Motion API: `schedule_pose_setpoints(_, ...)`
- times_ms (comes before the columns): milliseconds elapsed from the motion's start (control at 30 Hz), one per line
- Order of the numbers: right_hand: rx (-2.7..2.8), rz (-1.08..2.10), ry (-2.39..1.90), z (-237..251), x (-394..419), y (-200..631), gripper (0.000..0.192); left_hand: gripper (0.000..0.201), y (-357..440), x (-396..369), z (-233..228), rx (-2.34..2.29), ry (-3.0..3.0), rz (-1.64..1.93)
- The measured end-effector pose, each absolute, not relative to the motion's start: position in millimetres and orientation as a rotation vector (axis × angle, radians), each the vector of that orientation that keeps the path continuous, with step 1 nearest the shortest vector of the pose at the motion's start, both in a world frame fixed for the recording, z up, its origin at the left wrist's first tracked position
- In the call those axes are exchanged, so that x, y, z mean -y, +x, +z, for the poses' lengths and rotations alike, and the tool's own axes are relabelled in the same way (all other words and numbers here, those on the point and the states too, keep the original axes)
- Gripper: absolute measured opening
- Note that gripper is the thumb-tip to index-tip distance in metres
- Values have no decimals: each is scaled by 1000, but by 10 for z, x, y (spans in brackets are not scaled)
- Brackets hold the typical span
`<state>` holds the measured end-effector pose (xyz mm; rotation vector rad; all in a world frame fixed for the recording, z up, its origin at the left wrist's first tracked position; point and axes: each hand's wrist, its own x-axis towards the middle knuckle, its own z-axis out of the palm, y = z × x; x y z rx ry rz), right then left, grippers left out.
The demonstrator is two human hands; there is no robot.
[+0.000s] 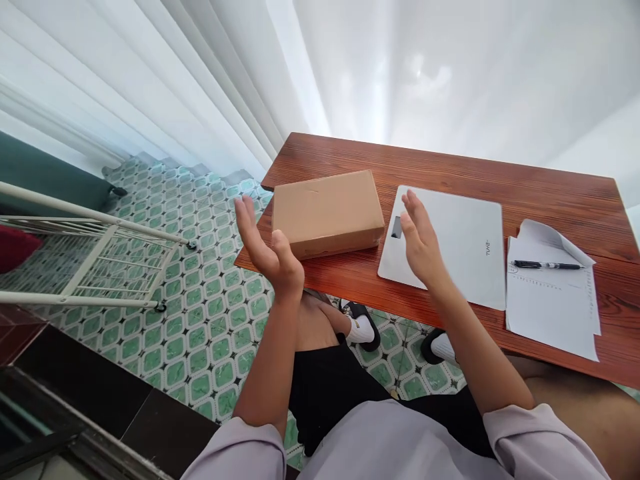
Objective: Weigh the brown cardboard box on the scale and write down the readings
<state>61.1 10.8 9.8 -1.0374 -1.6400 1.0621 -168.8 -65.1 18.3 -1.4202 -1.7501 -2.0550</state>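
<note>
Released, the left grip is raised with fingers apart before the near-left corner of a cardboard box, which lies on the left of the wooden tabletop. Likewise loose, the right grip is held over the left part of a white scale. Farther right, a black pen lies across paper sheets.
</note>
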Motion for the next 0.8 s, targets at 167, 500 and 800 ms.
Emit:
schedule_pose_setpoints(167,1786,709,-1031,433,-147,1259,40,61,-1055,464,529,1466,-1914,-1833)
schedule_pose_setpoints(500,2109,175,-1732,509,-234,2962,28,51,611,111,413,613,-2469,-1304)
schedule_pose_setpoints(800,2242,317,-2174,9,-245,3727,41,37,1725,341,-220,-87,-2714,-1021)
